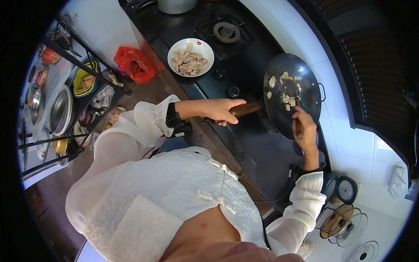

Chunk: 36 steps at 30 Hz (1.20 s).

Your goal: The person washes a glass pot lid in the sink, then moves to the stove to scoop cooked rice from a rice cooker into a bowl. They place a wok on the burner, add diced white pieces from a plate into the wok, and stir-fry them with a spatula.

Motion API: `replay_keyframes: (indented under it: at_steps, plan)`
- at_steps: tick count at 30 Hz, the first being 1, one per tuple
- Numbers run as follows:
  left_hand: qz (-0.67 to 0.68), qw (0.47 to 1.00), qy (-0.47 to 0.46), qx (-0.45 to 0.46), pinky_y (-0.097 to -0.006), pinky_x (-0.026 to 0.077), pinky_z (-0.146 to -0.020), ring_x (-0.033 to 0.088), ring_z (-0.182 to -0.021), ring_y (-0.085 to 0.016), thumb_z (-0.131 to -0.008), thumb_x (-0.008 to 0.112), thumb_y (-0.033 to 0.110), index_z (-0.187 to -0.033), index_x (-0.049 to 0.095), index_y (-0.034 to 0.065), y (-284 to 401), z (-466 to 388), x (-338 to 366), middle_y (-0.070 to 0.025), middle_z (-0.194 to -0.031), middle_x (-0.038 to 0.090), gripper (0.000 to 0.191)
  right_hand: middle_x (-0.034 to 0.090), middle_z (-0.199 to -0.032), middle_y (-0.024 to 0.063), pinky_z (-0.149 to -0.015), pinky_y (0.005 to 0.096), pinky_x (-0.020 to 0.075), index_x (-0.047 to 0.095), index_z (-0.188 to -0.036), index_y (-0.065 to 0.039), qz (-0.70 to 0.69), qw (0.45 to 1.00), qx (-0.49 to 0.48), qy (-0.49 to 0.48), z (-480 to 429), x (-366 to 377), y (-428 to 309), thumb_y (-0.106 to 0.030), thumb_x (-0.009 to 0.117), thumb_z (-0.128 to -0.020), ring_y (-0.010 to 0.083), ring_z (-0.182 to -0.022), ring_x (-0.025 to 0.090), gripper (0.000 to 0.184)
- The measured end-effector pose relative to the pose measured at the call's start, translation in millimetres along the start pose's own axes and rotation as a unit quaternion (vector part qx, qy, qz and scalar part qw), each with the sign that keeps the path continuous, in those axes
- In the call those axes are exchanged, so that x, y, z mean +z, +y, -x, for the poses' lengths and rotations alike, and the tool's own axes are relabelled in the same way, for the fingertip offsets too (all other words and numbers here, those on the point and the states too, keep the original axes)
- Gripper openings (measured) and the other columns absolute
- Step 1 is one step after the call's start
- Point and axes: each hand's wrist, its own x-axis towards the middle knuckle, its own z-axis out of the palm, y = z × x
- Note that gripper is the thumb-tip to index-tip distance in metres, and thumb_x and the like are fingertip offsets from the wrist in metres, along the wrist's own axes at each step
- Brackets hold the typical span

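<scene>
A dark wok sits at the right of the black stove, with pale slices of food spread over its inside. My left hand is around the wok's wooden handle. In my right hand is the wooden handle of a spatula; its metal blade rests among the slices in the wok. Left of the wok, a white bowl with a red flower mark holds a heap of light brown meat slices.
An unused burner lies beyond the bowl, and a metal pot stands at the top. Red plastic bag and a crowded shelf rack are at the left. Pan lids hang at the lower right. A range hood is above the wok side.
</scene>
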Motion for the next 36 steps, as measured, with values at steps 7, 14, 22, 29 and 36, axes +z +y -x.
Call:
replay_keyframes:
  at_steps: [7, 14, 22, 29, 36]
  plan:
    - [0.030, 0.999, 0.005, -0.017, -0.0219, 0.040, -0.052, 0.051, -0.060, -0.009, -0.082, 0.053, 0.022, -0.138, 0.013, 0.0092, 0, -1, -1, -0.0058, -0.073, 0.054, 0.070, 0.058, -0.103, 0.0142, -0.073, 0.0362, 0.0457, 0.053, -0.081, -0.005, 0.075, 0.995, 0.006, 0.072, -7, 1, 31, 0.008, 0.057, -0.060, 0.0311, -0.084, 0.056, 0.026]
    - [0.027, 1.000, -0.010, -0.003, -0.0227, 0.042, -0.054, 0.052, -0.062, -0.010, -0.083, 0.054, 0.019, -0.138, 0.013, 0.0085, -4, -7, -3, -0.0056, -0.076, 0.054, 0.070, 0.060, -0.097, 0.0155, -0.068, 0.0330, 0.0465, 0.053, -0.078, -0.004, -0.027, 0.999, -0.013, 0.019, 15, 0, -11, 0.010, 0.059, -0.062, 0.0289, -0.077, 0.058, 0.022]
    - [0.045, 0.999, -0.029, 0.008, -0.0220, 0.042, -0.056, 0.052, -0.067, -0.009, -0.082, 0.055, 0.017, -0.138, 0.012, 0.0093, -7, -13, -6, -0.0048, -0.085, 0.052, 0.071, 0.059, -0.097, 0.0151, -0.068, 0.0341, 0.0462, 0.053, -0.079, -0.003, -0.076, 0.997, 0.007, -0.022, 29, -26, -63, 0.009, 0.058, -0.057, 0.0306, -0.076, 0.056, 0.026]
    - [0.053, 0.998, -0.042, 0.009, -0.0226, 0.043, -0.056, 0.052, -0.070, -0.010, -0.084, 0.054, 0.024, -0.138, 0.012, 0.0083, -24, -17, -11, -0.0091, -0.098, 0.051, 0.070, 0.057, -0.103, 0.0155, -0.069, 0.0381, 0.0447, 0.054, -0.081, -0.002, 0.033, 0.999, 0.025, 0.003, 29, 23, -32, 0.002, 0.053, -0.062, 0.0334, -0.080, 0.053, 0.019]
    - [0.018, 0.994, 0.038, 0.098, -0.0263, 0.046, -0.063, 0.054, -0.073, -0.012, -0.085, 0.052, 0.033, -0.133, 0.024, 0.0025, -41, 0, -36, -0.0086, -0.092, 0.054, 0.063, 0.050, -0.114, 0.0170, -0.082, 0.0426, 0.0401, 0.056, -0.091, -0.003, 0.069, 0.994, 0.023, -0.077, 56, 58, -42, -0.001, 0.050, -0.063, 0.0376, -0.095, 0.048, 0.029]
